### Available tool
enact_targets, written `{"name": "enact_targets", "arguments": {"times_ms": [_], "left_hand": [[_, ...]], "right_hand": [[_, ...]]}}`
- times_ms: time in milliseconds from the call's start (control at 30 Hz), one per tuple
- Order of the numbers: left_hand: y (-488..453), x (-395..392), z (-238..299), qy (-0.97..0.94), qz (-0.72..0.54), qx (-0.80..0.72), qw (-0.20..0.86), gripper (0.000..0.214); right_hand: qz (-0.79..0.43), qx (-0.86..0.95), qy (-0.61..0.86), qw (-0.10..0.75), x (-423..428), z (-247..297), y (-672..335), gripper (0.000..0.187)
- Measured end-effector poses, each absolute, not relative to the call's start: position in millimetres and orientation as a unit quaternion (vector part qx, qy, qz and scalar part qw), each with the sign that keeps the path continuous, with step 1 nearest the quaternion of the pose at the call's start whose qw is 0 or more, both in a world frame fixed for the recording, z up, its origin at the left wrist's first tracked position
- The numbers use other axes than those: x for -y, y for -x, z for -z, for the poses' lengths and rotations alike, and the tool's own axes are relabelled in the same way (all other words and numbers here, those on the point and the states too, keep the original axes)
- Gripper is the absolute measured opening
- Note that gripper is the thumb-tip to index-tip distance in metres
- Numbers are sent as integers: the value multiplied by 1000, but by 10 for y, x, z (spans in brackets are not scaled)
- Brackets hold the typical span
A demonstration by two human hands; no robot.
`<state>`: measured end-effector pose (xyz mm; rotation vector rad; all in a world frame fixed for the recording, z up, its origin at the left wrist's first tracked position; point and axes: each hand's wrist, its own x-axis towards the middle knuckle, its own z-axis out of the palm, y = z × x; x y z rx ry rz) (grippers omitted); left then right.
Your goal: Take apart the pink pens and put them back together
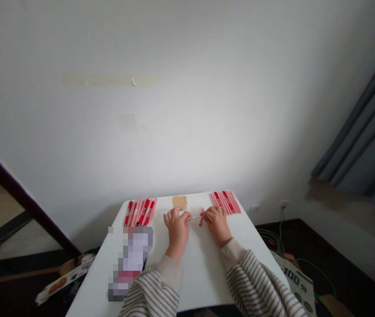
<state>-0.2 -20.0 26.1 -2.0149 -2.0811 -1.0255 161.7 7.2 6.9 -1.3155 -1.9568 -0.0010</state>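
Both my hands rest on a small white table (200, 268) near its far edge. My left hand (177, 229) and my right hand (216, 223) are closed in pinches on the two ends of one thin pen part (196, 216), pale with a red piece at the right end. A row of red and pink pens (140, 212) lies at the far left. Another row of pink and red pens (226, 201) lies at the far right, just beyond my right hand. A small tan card (179, 201) sits between the rows.
A blurred-out object (131, 259) lies on the table's left side. The white wall stands right behind the table. A grey curtain (365, 145) hangs at the right. Green cables (273, 240) and printed cardboard (298, 281) lie on the floor.
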Motion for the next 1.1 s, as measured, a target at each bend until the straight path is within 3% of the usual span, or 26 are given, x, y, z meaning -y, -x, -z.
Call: {"name": "enact_targets", "arguments": {"times_ms": [367,733,1100], "left_hand": [[21,196,-273,645,353,676,53,18],[159,193,-232,553,263,774,159,31],[164,163,-218,559,270,770,148,31]], "right_hand": [[-9,758,529,381,-65,-81,-1609,15],[-30,743,535,400,-75,-55,-1629,19],[-28,738,542,401,-75,-54,-1628,17]]}}
